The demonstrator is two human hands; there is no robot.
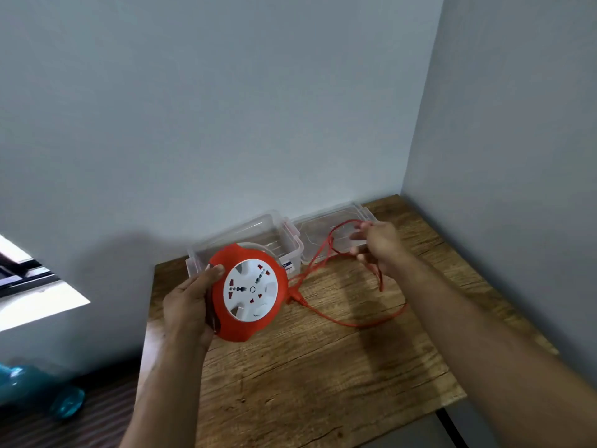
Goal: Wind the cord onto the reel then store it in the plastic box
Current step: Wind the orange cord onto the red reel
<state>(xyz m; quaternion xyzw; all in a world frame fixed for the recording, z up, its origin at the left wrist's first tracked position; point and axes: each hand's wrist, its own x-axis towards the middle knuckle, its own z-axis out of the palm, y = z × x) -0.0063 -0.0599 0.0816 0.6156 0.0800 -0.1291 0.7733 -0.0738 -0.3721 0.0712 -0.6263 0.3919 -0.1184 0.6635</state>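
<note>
My left hand (pixel 189 305) grips the reel (pixel 250 292) by its rim, socket face toward me, held above the wooden table (pixel 323 367). My right hand (pixel 376 245) pinches a loop of the cord (pixel 355 323), raised near the lid (pixel 326 229). Good winding likely needs steady tension and even turns. The cord is thin, red and mostly slack on the table; the clear plastic box (pixel 258 231) stands open behind the reel.

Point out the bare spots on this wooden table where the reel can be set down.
Free: the near half of the wooden table, below the loose red cord. Crowded: the far edge, with the clear plastic box and its lid.
</note>
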